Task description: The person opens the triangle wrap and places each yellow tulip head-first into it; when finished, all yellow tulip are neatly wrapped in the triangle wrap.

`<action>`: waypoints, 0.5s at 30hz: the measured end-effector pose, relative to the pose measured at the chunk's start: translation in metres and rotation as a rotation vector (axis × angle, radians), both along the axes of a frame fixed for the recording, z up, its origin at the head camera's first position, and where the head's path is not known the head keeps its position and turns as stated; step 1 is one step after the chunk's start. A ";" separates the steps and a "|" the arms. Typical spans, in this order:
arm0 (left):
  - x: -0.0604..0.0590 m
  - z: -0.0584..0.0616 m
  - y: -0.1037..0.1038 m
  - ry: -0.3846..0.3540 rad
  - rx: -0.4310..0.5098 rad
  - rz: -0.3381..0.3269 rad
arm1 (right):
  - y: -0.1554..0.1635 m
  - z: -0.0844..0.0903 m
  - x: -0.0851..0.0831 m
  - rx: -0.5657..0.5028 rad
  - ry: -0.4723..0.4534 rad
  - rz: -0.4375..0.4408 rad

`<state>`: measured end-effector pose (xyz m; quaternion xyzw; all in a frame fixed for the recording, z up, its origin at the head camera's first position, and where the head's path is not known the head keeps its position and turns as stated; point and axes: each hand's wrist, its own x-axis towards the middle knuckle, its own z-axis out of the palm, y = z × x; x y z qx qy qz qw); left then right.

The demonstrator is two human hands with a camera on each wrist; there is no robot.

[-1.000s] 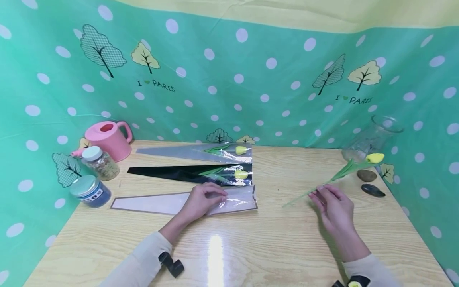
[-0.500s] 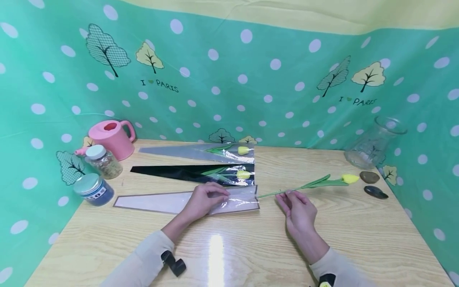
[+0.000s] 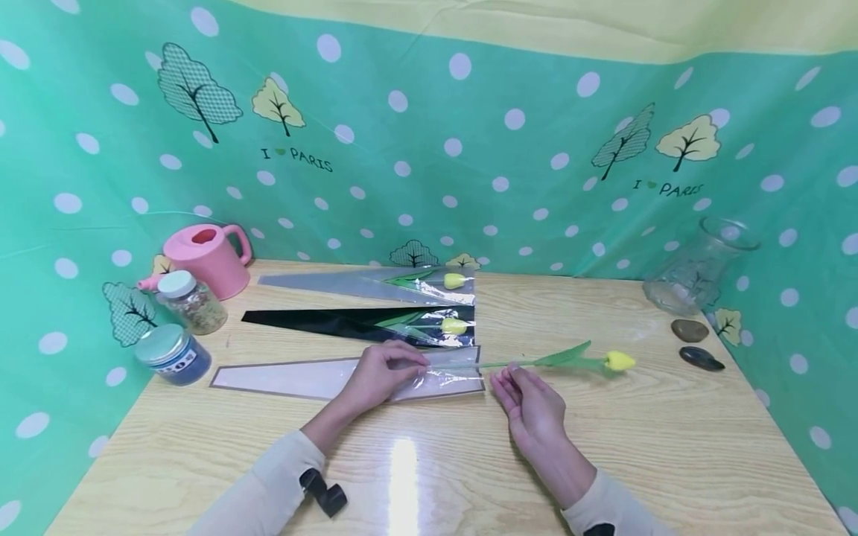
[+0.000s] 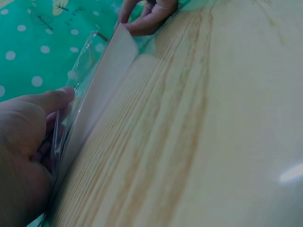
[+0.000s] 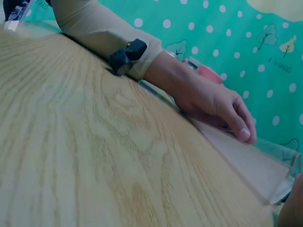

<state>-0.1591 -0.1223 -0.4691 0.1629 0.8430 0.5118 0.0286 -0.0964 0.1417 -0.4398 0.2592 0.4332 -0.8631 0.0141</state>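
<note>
My right hand [image 3: 536, 409] pinches the green stem of a yellow tulip [image 3: 620, 361] between thumb and fingers. The bloom points right, and the stem's tip lies inside the mouth of a white flower sleeve [image 3: 288, 380] with a grey border and clear film front. In the left wrist view, my left hand [image 4: 23, 137] pinches the sleeve's lifted clear film [image 4: 85, 61]. Behind it lie a black flower sleeve [image 3: 295, 322] and a grey one [image 3: 315, 285], each with a yellow tulip inside. The right wrist view catches only the edge of my right hand [image 5: 293, 203].
At the left stand a pink watering can [image 3: 211, 264], a jar of dried bits [image 3: 194, 305] and a blue jar [image 3: 176, 361]. A glass vase [image 3: 697, 272] stands back right, near a brown stone [image 3: 689, 330] and a black stone [image 3: 701, 358]. A dotted curtain [image 3: 509, 164] backs the table.
My right hand has moved left with the tulip, turning it nearly level, and the stem's end has passed into the white sleeve's mouth. My left hand has stayed in place.
</note>
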 end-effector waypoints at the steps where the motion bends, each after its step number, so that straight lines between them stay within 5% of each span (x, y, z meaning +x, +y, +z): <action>1: 0.000 0.000 0.000 -0.003 -0.001 0.000 | 0.002 0.002 0.002 0.011 0.010 0.011; 4: 0.001 0.002 0.000 -0.004 -0.003 -0.003 | 0.019 0.013 0.005 0.079 0.097 0.002; 6: 0.001 0.002 0.001 0.000 -0.005 -0.004 | 0.039 0.020 0.001 0.217 0.200 -0.018; 10: 0.000 0.001 0.000 0.008 -0.012 -0.001 | 0.097 0.027 -0.012 0.708 0.382 0.018; 15: -0.001 0.000 0.000 0.004 -0.013 -0.006 | 0.170 0.021 -0.018 1.308 0.466 0.270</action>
